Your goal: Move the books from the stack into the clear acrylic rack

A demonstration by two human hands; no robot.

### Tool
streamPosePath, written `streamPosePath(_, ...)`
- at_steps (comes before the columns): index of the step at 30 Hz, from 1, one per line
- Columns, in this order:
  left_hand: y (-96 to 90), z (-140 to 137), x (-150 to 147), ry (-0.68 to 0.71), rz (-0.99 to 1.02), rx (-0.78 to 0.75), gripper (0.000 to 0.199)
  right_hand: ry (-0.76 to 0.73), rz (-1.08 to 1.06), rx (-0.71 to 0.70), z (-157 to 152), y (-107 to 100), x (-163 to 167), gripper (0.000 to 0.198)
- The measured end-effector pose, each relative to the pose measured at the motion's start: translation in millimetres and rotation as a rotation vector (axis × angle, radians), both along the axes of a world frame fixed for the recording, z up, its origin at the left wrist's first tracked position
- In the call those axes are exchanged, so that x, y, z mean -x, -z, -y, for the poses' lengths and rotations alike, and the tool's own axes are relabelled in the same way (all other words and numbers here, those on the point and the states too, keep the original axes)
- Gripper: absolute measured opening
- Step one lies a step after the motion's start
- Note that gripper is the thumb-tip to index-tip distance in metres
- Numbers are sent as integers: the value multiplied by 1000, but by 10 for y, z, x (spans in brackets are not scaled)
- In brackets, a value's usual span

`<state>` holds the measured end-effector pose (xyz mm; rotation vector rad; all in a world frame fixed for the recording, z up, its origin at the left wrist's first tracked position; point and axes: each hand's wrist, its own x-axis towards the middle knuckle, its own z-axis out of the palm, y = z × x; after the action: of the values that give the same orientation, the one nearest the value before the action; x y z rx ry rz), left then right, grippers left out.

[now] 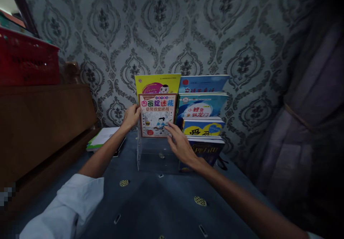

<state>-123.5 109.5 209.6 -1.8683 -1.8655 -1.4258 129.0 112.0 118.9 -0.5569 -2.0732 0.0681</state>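
My left hand is closed at the left edge of a brown-bordered picture book, which stands upright in a clear acrylic book rack. Across the lower right of its cover, my right hand rests with fingers stretched out and apart. A yellow-green book rises behind the picture book. In the rack's right column, tiered one before another, are a blue book, a teal-blue book, a yellow and blue book and a dark book, partly covered by my right hand.
The rack stands on a dark blue patterned cloth against a papered wall. More books or papers lie flat at left, beside a wooden headboard-like panel with a red basket on top. A tied curtain hangs at right.
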Motion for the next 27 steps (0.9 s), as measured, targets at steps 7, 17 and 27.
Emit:
streamPosePath(7,-15,33,13,13,-30,6,24,-53,31,34,168,122,2,42)
streamPosePath(17,-31,46,32,-2,-28,-15,24,-56,90,89,369,473,-92,38)
streamPosePath(27,-3,74,26,10,-4,-29,22,-43,125,151,472,669,-202,38)
